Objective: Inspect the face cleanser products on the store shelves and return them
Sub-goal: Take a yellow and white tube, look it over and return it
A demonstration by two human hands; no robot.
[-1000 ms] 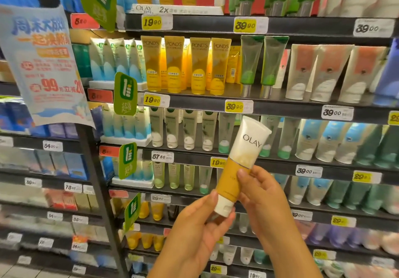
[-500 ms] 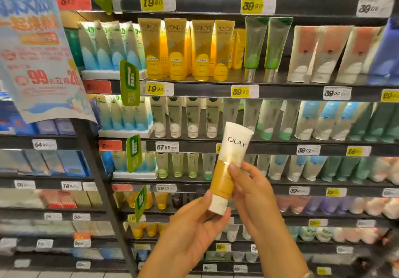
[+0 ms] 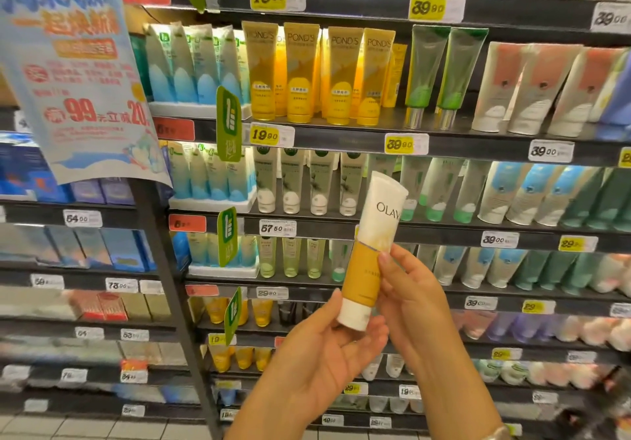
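Cleanser tube (image 3: 372,251): white upper half lettered OLAY, yellow lower half, white cap downward. Held up in front of the store shelves (image 3: 341,231), tilted with its crimped end leaning right. Left hand (image 3: 324,354): palm up under the cap, thumb against the cap's left side, fingers (image 3: 372,335) curled beneath it, gripping. Right hand (image 3: 413,303): thumb on the yellow front, fingers wrapped behind the tube, gripping it at mid-body. Behind: yellow Pond's tubes (image 3: 321,74) on the upper shelf, green tubes (image 3: 440,74) beside them, price tags (image 3: 269,135) along shelf edges, a hanging promotional sign (image 3: 75,74) at left.
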